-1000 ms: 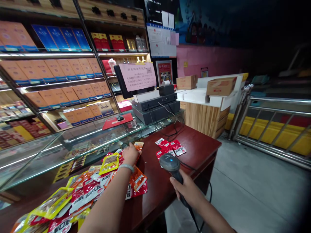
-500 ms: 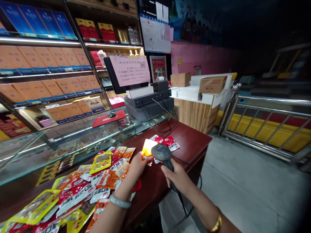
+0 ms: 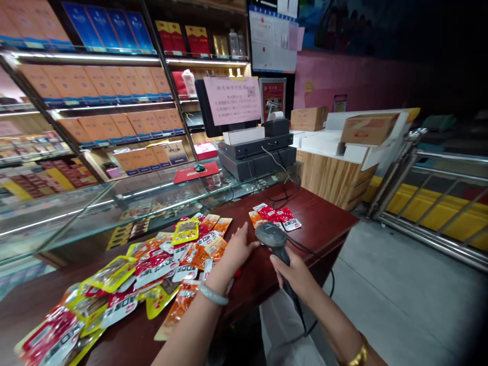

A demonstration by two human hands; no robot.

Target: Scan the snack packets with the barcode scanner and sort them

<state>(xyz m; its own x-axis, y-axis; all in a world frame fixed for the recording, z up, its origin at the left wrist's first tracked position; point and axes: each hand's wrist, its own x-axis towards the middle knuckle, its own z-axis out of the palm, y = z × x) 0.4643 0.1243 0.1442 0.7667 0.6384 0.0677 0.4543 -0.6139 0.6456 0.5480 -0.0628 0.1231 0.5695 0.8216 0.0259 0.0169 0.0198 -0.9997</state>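
My right hand [image 3: 292,269] is wrapped round the handle of a dark grey barcode scanner [image 3: 271,235], its head tipped toward my left. Beside it, my left hand [image 3: 240,248] is open over the table, thumb apart from the fingers, with nothing visible in it. Just beyond the scanner lie a few red and white snack packets [image 3: 286,218] and an orange packet [image 3: 256,218]. A large heap of snack packets [image 3: 156,264] in red, orange and yellow spreads to the left of my left hand. The scanner's cable runs down past my lap.
The dark red table [image 3: 320,211] meets a glass display counter [image 3: 152,190]. On the counter stand a cash drawer [image 3: 255,161] and a monitor with a pink sign [image 3: 233,100]. Cartons [image 3: 368,128] sit on a farther counter. A metal railing [image 3: 450,203] stands at the right.
My left hand has let go of the packet it held under the scanner's light; an orange packet now shows by the red ones. The glow is gone. The view has swung left.
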